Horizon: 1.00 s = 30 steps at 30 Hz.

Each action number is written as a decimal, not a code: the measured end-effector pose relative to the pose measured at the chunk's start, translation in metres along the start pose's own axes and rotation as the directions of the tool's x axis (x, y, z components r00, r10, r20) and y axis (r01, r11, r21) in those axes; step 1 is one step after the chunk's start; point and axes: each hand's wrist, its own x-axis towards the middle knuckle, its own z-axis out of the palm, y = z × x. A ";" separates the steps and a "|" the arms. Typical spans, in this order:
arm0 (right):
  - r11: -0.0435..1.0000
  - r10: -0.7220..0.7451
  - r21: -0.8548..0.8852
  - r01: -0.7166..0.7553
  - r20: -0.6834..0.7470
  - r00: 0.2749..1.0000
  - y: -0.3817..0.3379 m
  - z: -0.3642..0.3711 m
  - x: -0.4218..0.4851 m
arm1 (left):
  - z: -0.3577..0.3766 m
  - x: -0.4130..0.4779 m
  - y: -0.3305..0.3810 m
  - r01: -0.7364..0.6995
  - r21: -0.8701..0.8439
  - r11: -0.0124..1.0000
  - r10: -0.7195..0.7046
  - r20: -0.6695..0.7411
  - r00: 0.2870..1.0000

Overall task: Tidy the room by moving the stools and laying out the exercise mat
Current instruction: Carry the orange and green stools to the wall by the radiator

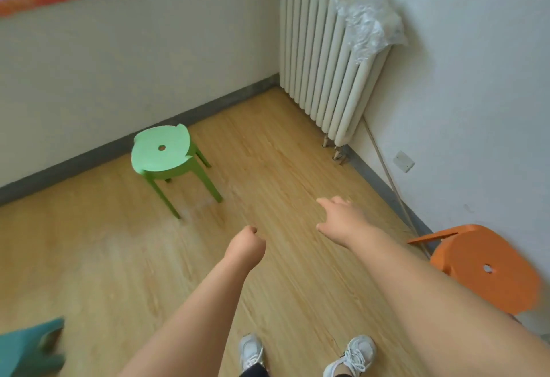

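Floor: pale wood planks fill most of your view and run into a corner of the room.
Walls: one white wall is ahead on your left and another is on your right. A grey skirting board runs along their foot.
Radiator: a white ribbed radiator stands against the right wall by the corner, with crumpled clear plastic over its top.
Orange stool: the orange stool stands at your right, close to the right wall. Your right forearm crosses in front of its near edge.
Green stool: the green stool stands upright on the floor just off the left wall, well apart from both your hands. Its round seat has a small hole in the middle.
Teal stool: a teal stool shows at your lower left, blurred and cut by the frame edge.
Right hand: your right hand reaches out over the bare floor with the fingers loose and apart, holding nothing.
Left hand: your left hand hangs over the floor with the fingers curled in together, and nothing is in it.
Shoes: your two white trainers, left and right, stand on the planks below your arms.
Socket: a small white wall plate sits low on the right wall.
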 end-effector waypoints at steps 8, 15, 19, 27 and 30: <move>0.976 -0.194 -0.096 0.196 0.032 0.980 -0.175 0.008 0.037 | -0.133 0.030 -0.079 0.011 -0.050 0.999 -0.015 -0.086 0.996; 0.912 -0.351 -0.194 0.362 0.091 0.932 -0.252 0.007 0.090 | -0.192 0.078 -0.106 0.057 -0.123 0.991 -0.076 -0.159 0.984; 0.910 -0.357 -0.177 0.374 0.122 0.926 -0.283 -0.006 0.154 | -0.225 0.121 -0.110 0.097 -0.129 0.987 -0.119 -0.180 0.976; 0.933 -0.300 -0.148 0.328 0.181 0.937 -0.351 -0.048 0.272 | -0.302 0.203 -0.111 0.213 -0.177 0.961 -0.248 -0.207 0.947; 0.937 -0.296 -0.131 0.323 0.190 0.936 -0.376 -0.055 0.299 | -0.320 0.226 -0.111 0.239 -0.193 0.952 -0.275 -0.190 0.942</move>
